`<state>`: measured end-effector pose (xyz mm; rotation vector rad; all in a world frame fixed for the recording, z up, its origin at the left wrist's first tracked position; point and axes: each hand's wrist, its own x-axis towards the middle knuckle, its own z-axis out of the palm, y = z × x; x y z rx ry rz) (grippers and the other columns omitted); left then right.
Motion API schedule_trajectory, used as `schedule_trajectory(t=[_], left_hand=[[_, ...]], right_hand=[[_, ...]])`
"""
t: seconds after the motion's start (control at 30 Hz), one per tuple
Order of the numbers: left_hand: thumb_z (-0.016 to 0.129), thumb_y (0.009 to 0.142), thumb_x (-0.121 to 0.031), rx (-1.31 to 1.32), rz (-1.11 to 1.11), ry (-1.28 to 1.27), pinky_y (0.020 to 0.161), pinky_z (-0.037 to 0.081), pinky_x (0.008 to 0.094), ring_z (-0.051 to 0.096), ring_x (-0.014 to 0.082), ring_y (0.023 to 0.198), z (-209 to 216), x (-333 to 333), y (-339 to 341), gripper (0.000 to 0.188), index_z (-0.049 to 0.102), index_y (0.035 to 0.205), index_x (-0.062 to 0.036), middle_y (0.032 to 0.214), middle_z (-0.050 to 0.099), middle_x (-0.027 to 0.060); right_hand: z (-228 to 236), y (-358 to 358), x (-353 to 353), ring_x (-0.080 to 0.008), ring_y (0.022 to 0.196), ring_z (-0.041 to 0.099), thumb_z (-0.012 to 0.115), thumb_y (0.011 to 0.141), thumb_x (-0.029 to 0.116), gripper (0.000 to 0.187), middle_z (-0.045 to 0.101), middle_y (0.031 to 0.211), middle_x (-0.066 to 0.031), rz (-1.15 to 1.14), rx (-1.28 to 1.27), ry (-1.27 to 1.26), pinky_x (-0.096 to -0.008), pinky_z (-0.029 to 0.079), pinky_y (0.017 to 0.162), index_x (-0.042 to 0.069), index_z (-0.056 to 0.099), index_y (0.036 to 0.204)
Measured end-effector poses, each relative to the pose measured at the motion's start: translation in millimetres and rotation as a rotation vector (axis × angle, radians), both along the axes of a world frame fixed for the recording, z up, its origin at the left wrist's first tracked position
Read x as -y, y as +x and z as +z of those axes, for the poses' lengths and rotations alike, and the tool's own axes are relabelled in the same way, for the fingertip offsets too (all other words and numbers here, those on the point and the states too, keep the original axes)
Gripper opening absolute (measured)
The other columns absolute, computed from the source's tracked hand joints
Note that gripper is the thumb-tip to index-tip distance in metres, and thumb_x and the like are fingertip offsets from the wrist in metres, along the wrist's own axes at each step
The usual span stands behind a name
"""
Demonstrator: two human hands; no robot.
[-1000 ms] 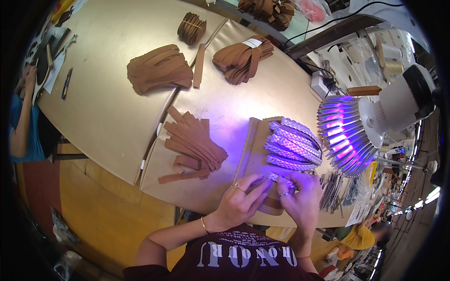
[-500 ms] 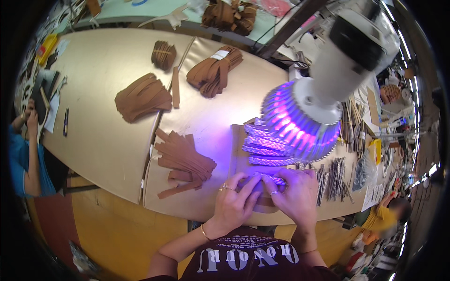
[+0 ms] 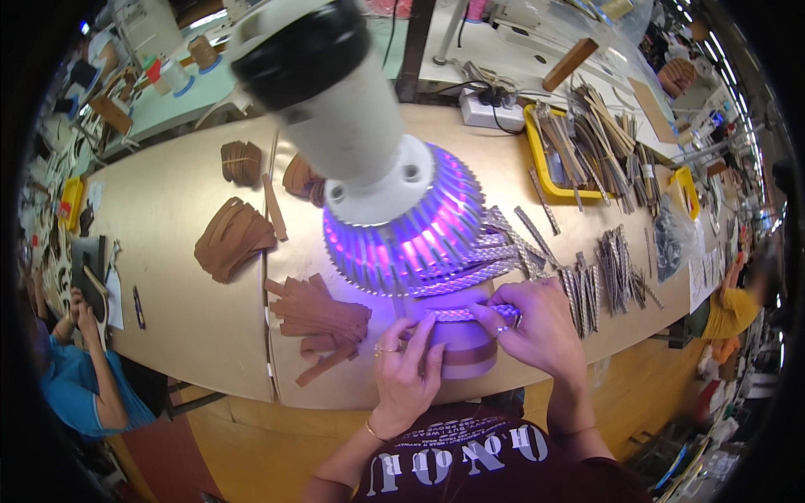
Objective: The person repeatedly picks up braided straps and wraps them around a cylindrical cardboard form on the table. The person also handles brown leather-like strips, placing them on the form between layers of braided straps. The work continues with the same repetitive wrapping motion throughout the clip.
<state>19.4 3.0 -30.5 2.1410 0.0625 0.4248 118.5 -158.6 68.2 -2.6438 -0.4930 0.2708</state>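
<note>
My right hand [image 3: 541, 327] pinches a short braided strap [image 3: 453, 316] near its right part, with the thumb and bent fingers closed on it. The braid lies level, violet under the lamp's light. My left hand [image 3: 407, 373] is at its left end, fingers apart and curved, one fingertip close to or touching the tip. Below both hands is a rounded board [image 3: 470, 356] with a brown band across it. Just beyond, several braided straps [image 3: 470, 277] lie side by side, partly hidden under a big finned lamp [image 3: 402, 226] glowing violet.
Brown strips lie in a fanned pile [image 3: 323, 318] and a bundle [image 3: 235, 239] to the left. Braided pieces [image 3: 616, 260] and a yellow tray [image 3: 541, 163] of narrow strips are at the right. A person in blue [image 3: 96, 373] works at the far left.
My view has swung, so the lamp now stands further left in the picture. The left hand has drawn back from the strap, its fingers opening, while the right keeps its pinch.
</note>
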Motion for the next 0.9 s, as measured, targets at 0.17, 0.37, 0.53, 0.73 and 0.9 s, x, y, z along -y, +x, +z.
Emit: schedule_trajectory(t=[0.17, 0.37, 0.53, 0.73, 0.9], left_hand=[[0.072, 0.085, -0.012, -0.049, -0.002, 0.000, 0.072, 0.049, 0.0357, 0.059, 0.0288, 0.087, 2, 1, -1, 0.039, 0.065, 0.123, -0.0073, 0.112, 0.056, 0.0168], [0.072, 0.084, -0.012, -0.001, -0.028, 0.120, 0.082, 0.047, 0.0410, 0.057, 0.0326, 0.097, 8, -2, 0, 0.042, 0.064, 0.124, -0.0042, 0.115, 0.055, 0.0181], [0.069, 0.087, -0.014, 0.117, -0.048, 0.290, 0.104, 0.039, 0.0460, 0.050, 0.0400, 0.123, 18, 0, -4, 0.046, 0.058, 0.129, -0.0006, 0.132, 0.050, 0.0233], [0.070, 0.088, -0.017, 0.007, -0.176, 0.104, 0.108, 0.039, 0.0494, 0.045, 0.0441, 0.132, 14, 9, -5, 0.050, 0.055, 0.132, -0.0004, 0.144, 0.044, 0.0259], [0.067, 0.090, -0.017, -0.008, -0.187, 0.103, 0.106, 0.042, 0.0464, 0.045, 0.0452, 0.132, 9, 10, -5, 0.047, 0.056, 0.132, 0.0003, 0.146, 0.041, 0.0290]], right_hand=[[-7, 2, 4, -0.0313, 0.055, 0.059, 0.070, 0.086, 0.040, 0.037, 0.061, 0.058, -0.0123, -0.043, -0.089, 0.000, -0.0406, 0.040, 0.065, 0.005, 0.071, 0.075], [-15, 4, 9, -0.0310, 0.063, 0.065, 0.063, 0.089, 0.046, 0.041, 0.065, 0.061, -0.0102, -0.038, -0.212, -0.009, -0.0424, 0.042, 0.070, 0.008, 0.074, 0.086], [-11, 3, 4, -0.0318, 0.061, 0.065, 0.063, 0.087, 0.042, 0.032, 0.066, 0.062, -0.0106, -0.037, -0.185, 0.048, -0.0426, 0.049, 0.063, 0.013, 0.076, 0.092], [-17, -2, -9, -0.0308, 0.063, 0.067, 0.061, 0.088, 0.039, 0.028, 0.067, 0.065, -0.0116, -0.004, -0.152, 0.117, -0.0431, 0.051, 0.064, 0.015, 0.076, 0.094], [-10, -2, 23, -0.0298, 0.063, 0.067, 0.065, 0.089, 0.042, 0.038, 0.066, 0.066, -0.0108, -0.067, -0.172, 0.159, -0.0387, 0.050, 0.059, 0.005, 0.069, 0.081]])
